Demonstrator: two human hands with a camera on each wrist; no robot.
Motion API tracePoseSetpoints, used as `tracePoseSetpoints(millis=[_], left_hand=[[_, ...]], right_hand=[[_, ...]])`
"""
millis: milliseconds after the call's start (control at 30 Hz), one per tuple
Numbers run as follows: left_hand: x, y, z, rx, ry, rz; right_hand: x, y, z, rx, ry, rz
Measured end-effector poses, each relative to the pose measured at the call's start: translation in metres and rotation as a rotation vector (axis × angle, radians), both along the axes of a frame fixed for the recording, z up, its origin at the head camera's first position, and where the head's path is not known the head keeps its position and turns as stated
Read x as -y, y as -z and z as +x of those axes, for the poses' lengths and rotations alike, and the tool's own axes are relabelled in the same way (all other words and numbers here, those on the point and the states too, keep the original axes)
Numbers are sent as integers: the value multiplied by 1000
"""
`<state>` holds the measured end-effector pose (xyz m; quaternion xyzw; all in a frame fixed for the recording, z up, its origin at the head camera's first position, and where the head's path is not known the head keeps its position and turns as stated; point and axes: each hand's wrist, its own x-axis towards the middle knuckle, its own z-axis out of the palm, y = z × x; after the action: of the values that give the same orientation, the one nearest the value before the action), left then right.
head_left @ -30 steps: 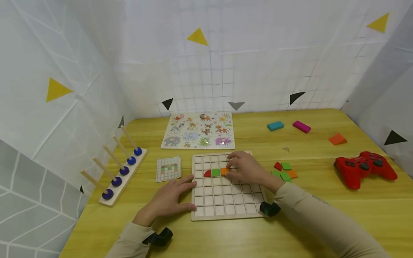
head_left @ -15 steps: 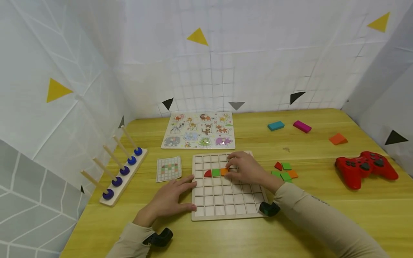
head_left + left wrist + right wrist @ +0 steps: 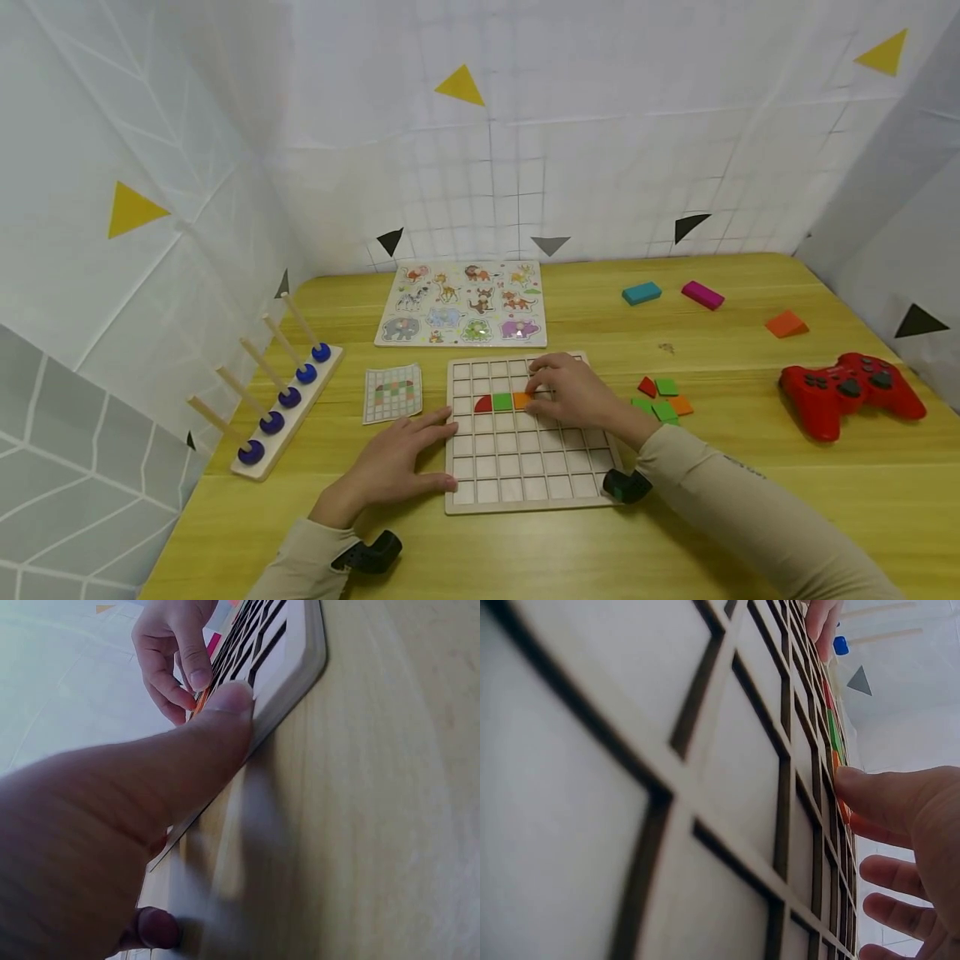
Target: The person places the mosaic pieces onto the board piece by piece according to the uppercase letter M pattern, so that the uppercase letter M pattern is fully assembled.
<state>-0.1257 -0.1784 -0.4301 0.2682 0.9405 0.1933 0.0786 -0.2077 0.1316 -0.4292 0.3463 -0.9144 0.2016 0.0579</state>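
A wooden grid board (image 3: 517, 506) lies in the middle of the table. One of its rows holds a red quarter-round tile (image 3: 483, 405), a green square tile (image 3: 502, 402) and an orange square tile (image 3: 521, 401), side by side. My right hand (image 3: 573, 395) pinches the orange tile between thumb and index finger; the right wrist view shows the thumb (image 3: 877, 796) on its near edge. With fingers spread and relaxed, my left hand (image 3: 397, 458) rests against the board's left edge. Its thumb (image 3: 202, 735) touches the rim in the left wrist view.
Several loose tiles (image 3: 665, 410) lie right of the board. Left of it are a pattern card (image 3: 392, 393) and a peg stand (image 3: 333, 360) with blue rings. An animal puzzle (image 3: 459, 337) lies behind. Farther right are a red game controller (image 3: 832, 379), blue block (image 3: 641, 293), magenta block (image 3: 702, 294) and orange wedge (image 3: 786, 324).
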Motion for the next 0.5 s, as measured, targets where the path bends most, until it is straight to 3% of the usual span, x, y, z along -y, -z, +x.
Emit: tracePoseSetpoints(millis=[267, 367, 500], left_hand=[[-1, 1, -1, -6, 8, 3], [-1, 1, -1, -7, 7, 4], [1, 3, -1, -5, 4, 5]], right_hand=[[-11, 0, -1, 12, 34, -18], [-33, -5, -2, 22, 116, -32], [-82, -10, -4, 47, 286, 24]])
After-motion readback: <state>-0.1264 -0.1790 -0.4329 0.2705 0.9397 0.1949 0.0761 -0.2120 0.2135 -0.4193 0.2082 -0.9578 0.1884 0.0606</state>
